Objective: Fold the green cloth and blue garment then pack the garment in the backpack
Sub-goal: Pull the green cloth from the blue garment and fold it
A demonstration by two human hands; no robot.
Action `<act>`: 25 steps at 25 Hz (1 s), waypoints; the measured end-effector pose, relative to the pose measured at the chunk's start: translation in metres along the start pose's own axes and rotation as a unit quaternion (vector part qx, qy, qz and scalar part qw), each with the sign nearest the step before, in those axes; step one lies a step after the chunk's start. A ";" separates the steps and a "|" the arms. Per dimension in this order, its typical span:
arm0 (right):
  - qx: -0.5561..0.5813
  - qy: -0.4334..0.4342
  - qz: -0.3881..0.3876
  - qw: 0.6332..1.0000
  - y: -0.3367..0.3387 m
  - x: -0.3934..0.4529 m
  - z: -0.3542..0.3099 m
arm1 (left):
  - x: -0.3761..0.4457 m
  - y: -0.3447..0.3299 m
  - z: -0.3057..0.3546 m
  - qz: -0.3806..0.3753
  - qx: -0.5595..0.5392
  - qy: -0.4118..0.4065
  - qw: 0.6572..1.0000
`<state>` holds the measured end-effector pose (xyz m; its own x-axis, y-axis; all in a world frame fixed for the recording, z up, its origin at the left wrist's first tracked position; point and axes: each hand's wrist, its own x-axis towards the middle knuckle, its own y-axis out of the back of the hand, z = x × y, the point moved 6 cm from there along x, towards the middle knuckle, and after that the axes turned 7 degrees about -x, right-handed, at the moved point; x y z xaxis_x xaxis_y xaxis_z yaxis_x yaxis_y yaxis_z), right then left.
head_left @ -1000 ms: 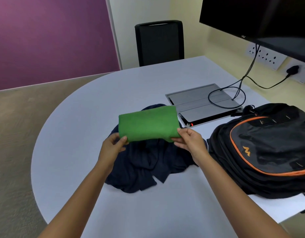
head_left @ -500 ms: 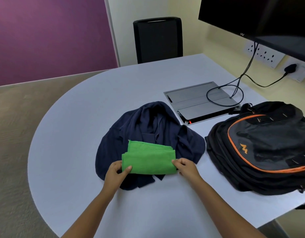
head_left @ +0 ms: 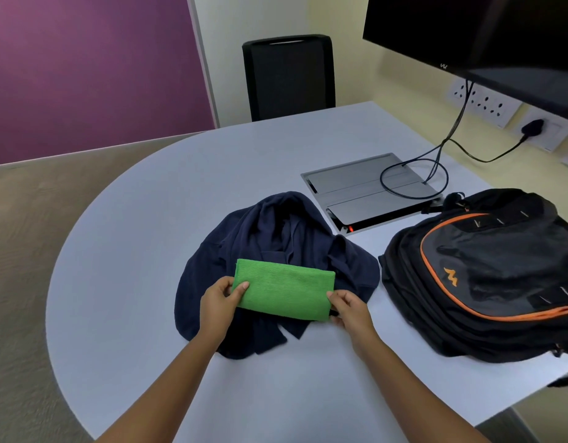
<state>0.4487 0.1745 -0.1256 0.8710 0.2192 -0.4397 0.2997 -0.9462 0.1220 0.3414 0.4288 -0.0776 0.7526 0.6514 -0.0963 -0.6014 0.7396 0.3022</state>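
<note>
A green cloth (head_left: pixel 284 290), folded into a small rectangle, lies over a crumpled dark blue garment (head_left: pixel 270 238) on the white table (head_left: pixel 142 238). My left hand (head_left: pixel 219 303) pinches the cloth's left end, thumb on top. The cloth's right end is pinched by my right hand (head_left: pixel 350 306). A black backpack (head_left: pixel 487 270) with orange trim lies to the right of the garment, its zip shut as far as I can see.
A grey panel (head_left: pixel 359 190) set in the table lies behind the garment, with a looped black cable (head_left: pixel 413 177) on it. A monitor (head_left: pixel 474 36) hangs at the upper right. A black chair (head_left: pixel 289 75) stands at the far table edge.
Both hands brought the green cloth down from the air onto the blue garment and folded it smaller. They still hold its two ends.
</note>
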 end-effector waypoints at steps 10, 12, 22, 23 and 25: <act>-0.043 -0.135 -0.036 0.989 -0.014 0.010 0.021 | 0.007 -0.010 -0.053 -0.039 -0.094 0.222 0.970; 0.009 -0.154 -0.053 0.987 -0.015 0.006 0.022 | 0.005 -0.011 -0.053 -0.031 -0.143 0.242 0.959; 0.370 -0.147 -0.145 0.906 -0.055 -0.027 0.009 | -0.046 -0.054 -0.032 -0.184 -0.309 0.311 0.880; 0.379 -0.139 -0.152 0.902 -0.061 -0.031 0.008 | -0.053 -0.058 -0.035 -0.192 -0.288 0.309 0.886; 0.372 -0.114 -0.153 0.908 -0.064 -0.033 0.000 | -0.062 -0.058 -0.035 -0.198 -0.276 0.306 0.889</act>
<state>0.4006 0.2280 -0.1191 0.6627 0.5243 -0.5347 0.0944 -0.7667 -0.6350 0.3199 0.3518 -0.1226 0.7498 0.1671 -0.6402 -0.4889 0.7919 -0.3659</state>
